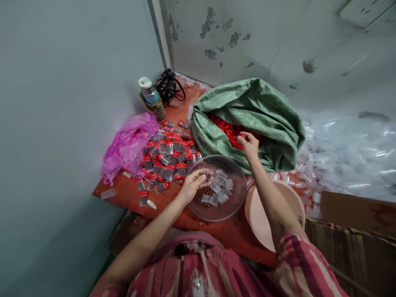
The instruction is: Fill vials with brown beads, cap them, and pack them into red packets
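Note:
My left hand [194, 184] is closed on a small clear plastic container [208, 176] with dark beads in it, above the left side of a clear bowl [238, 202]. In the bowl lie loose round beads [204, 194] and several clear containers [221, 185]. At the mouth of a green sack [247, 101], my right hand [250, 145] pinches a red cap [243, 136]. More red caps [227, 128] fill the sack's opening. Left of the bowl is a pile of red-capped containers [168, 159] holding dark beads.
A pink plastic bag [130, 140], a bottle in a woven holder [150, 97] and black cables [169, 86] lie at the left and back of the red table [123, 187]. To the right are a pink basket [261, 218], many clear containers [349, 152] and a cardboard box [346, 210].

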The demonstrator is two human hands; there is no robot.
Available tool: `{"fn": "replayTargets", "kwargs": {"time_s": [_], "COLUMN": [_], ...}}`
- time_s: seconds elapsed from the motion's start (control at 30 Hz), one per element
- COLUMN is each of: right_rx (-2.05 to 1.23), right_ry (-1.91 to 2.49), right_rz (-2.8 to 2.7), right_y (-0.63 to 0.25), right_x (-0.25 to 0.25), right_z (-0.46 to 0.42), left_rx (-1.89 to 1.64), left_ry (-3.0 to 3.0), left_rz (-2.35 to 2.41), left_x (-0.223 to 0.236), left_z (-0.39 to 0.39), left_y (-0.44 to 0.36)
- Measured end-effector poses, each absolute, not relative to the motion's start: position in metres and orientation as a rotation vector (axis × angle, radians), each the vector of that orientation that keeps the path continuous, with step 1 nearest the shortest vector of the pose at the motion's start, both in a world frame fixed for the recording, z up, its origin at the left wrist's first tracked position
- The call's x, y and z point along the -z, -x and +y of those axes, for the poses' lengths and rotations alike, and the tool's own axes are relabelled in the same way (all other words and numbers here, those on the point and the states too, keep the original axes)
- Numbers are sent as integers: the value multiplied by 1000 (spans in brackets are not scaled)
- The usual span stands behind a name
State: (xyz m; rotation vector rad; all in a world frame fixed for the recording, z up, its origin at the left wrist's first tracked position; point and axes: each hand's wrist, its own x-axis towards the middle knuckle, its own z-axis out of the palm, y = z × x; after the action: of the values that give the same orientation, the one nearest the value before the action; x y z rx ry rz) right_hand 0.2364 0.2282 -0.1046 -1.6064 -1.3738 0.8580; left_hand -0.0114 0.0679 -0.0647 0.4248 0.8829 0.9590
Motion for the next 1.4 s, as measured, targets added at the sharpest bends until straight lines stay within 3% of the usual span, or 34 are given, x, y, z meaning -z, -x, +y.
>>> {"fn": "replayTargets", "kwargs": {"time_s": [0.13, 0.27, 0.5, 0.63, 0.8, 0.9, 1.07, 1.27, 1.4], "right_rx": [-1070, -975, -1189, -1012, -416, -263, -401, -977, -846], "right_ry": [1424, 1381, 1286, 1357, 1612, 1635, 1636, 1454, 1380], "right_rz": [-1286, -1632, -1189, -1205, -1654, -1846, -1790, -1403, -1567], "right_y": [-219, -202, -178, -171, -158, -144, -134, -156, -165], "right_x": [55, 14, 10, 7, -6, -8, -6, -19, -36], "right_z": [161, 109, 62, 51, 37, 24, 7, 15, 18], "left_rx": [-1027, -1104, -1004, -999, -1004, -1026, -1045, -994, -993], "left_ry": [-465, -517, -606, -598, -582, -524, -470, -586, -943], "left_rz": [803, 745, 685, 634, 633, 658, 672, 629, 699], "left_x": [46, 29, 19, 15, 13, 13, 14, 19, 23], "left_z": [76, 75, 52, 42, 38, 38, 37, 31, 29], "left_y": [-3, -10, -11, -7, -1, 1, 3, 6, 9]}}
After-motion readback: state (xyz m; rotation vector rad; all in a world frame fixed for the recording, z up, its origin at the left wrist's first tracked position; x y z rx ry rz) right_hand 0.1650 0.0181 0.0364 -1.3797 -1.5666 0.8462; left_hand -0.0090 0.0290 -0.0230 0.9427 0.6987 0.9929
